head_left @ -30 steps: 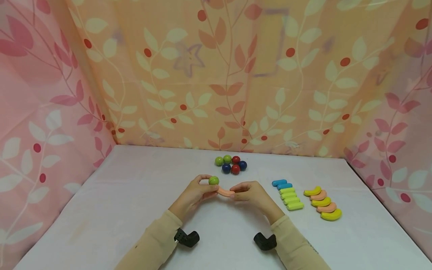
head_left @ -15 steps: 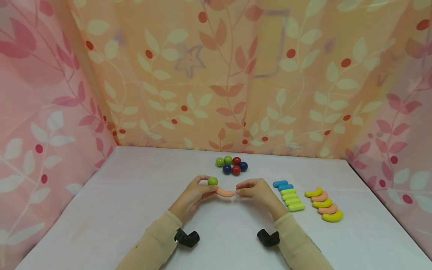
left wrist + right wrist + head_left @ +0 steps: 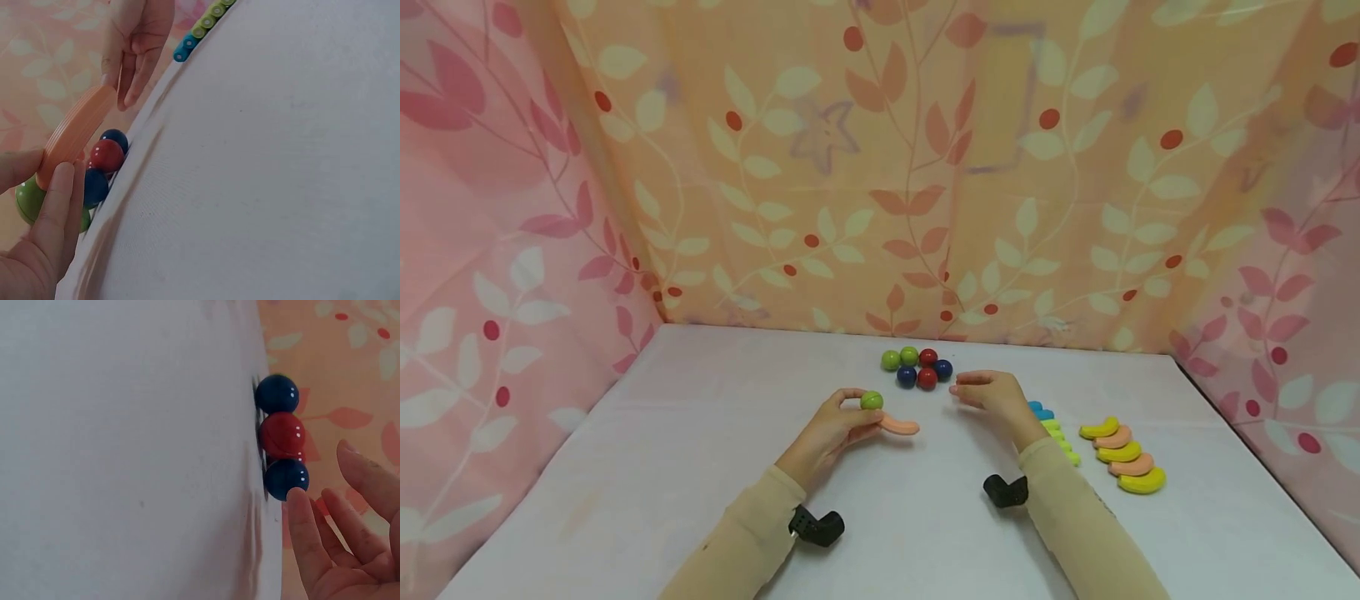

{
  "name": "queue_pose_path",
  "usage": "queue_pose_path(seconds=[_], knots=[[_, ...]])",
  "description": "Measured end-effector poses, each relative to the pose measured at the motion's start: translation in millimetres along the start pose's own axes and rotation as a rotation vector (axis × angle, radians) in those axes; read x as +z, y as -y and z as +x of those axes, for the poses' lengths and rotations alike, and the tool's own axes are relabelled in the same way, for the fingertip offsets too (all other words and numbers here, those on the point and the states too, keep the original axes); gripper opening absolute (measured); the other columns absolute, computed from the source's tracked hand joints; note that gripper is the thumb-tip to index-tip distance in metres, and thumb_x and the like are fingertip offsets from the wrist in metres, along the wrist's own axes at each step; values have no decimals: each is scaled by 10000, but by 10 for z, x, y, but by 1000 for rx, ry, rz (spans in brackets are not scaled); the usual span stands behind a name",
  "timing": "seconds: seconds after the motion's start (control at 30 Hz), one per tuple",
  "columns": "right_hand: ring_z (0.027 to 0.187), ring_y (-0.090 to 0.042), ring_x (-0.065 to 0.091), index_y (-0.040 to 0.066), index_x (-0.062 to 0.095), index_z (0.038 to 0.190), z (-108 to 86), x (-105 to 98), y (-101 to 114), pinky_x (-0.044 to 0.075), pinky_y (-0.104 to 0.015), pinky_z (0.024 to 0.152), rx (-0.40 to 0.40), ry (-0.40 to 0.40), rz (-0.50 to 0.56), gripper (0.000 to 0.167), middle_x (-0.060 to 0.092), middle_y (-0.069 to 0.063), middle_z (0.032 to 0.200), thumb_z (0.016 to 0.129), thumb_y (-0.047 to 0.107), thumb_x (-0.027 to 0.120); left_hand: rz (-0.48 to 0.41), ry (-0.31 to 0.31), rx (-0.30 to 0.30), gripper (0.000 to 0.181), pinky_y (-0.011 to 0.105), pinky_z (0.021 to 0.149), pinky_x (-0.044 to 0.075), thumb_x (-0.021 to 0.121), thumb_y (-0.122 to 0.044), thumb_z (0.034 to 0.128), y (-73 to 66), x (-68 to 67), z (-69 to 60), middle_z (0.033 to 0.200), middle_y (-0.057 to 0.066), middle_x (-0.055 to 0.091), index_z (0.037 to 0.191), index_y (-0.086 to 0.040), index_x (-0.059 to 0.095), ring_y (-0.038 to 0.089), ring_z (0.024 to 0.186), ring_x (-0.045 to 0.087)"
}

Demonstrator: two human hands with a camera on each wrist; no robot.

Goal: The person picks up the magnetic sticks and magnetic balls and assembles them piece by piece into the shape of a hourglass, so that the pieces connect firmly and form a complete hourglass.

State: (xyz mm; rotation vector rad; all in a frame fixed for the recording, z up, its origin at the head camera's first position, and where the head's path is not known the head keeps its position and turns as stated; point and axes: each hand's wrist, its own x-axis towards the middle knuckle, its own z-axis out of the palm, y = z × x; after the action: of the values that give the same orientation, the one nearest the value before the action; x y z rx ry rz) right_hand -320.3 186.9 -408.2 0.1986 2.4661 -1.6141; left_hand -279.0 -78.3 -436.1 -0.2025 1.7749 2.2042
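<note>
The left hand (image 3: 838, 429) pinches a curved orange piece (image 3: 899, 426) near one end, and a green ball (image 3: 872, 400) sits at the same fingers, above that piece. In the left wrist view the orange piece (image 3: 75, 131) stretches away from the thumb and fingers, partly covering the green ball (image 3: 29, 199). Holding nothing, the right hand (image 3: 996, 396) hovers with parted fingers just right of a cluster of green, red and blue balls (image 3: 927, 379). In the right wrist view its fingertips appear close to a blue ball (image 3: 287, 479); whether they touch it cannot be told.
Blue sticks (image 3: 1042, 411) and light green sticks (image 3: 1060, 439) lie in a row, partly hidden by the right forearm. Farther right is a column of yellow and orange curved pieces (image 3: 1141, 481). Patterned cloth (image 3: 775, 208) stands behind the white table (image 3: 647, 467).
The right hand has let go of the orange piece's free end and moved away, up and right toward the ball cluster. The left hand has stayed nearly still, holding the piece and the green ball.
</note>
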Motion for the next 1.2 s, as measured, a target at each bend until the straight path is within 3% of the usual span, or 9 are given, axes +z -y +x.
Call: queue_pose_path(seconds=[0.17, 0.3, 0.47, 0.63, 0.87, 1.2], knots=[[1174, -219, 642, 54, 586, 1370, 138, -45, 6, 476, -398, 1086, 9, -12, 9, 500, 593, -149, 1399, 928, 253, 710, 40, 2, 32, 556, 247, 846, 587, 721, -47, 890, 1, -24, 5, 1121, 134, 676, 1362, -13, 429, 118, 893, 684], [1233, -246, 605, 65, 568, 1389, 250, -79, -16, 467, -398, 1095, 23, -17, 73, 514, 584, -139, 1412, 926, 232, 713, 30, -9, 8, 563, 242, 852, 586, 730, -52, 885, -7, -7, 3, 1140, 130, 664, 1363, -34, 432, 119, 905, 687], [1113, -186, 650, 46, 587, 1367, 349, -102, -33, 507, -358, 1053, 10, -39, 93, 501, 595, -151, 1394, 915, 213, 725, -9, -13, -14, 539, 230, 845, 587, 723, -42, 888, -10, 20, 2, 1063, 98, 673, 1349, -52, 445, 116, 890, 695], [962, -95, 650, 16, 587, 1357, 415, -92, -63, 534, -314, 1007, -14, -38, 116, 501, 583, -173, 1402, 911, 196, 729, 10, -2, 8, 532, 241, 864, 584, 731, -62, 887, 0, 0, -11, 1085, 106, 671, 1343, -42, 457, 114, 898, 693], [1257, -266, 576, 24, 551, 1391, 492, -30, -26, 452, -389, 1111, 26, -21, 166, 550, 527, -160, 1464, 901, 187, 740, 62, -11, 10, 544, 237, 843, 588, 736, -90, 890, 24, -20, 3, 1119, 115, 686, 1349, -41, 448, 112, 897, 691], [1276, -276, 569, 39, 570, 1373, 529, 44, 8, 442, -375, 1121, 62, -31, 168, 526, 531, -149, 1463, 894, 173, 743, 46, -13, 22, 527, 240, 833, 591, 741, -62, 878, 45, -20, 29, 1086, 107, 691, 1325, -27, 465, 114, 888, 694]])
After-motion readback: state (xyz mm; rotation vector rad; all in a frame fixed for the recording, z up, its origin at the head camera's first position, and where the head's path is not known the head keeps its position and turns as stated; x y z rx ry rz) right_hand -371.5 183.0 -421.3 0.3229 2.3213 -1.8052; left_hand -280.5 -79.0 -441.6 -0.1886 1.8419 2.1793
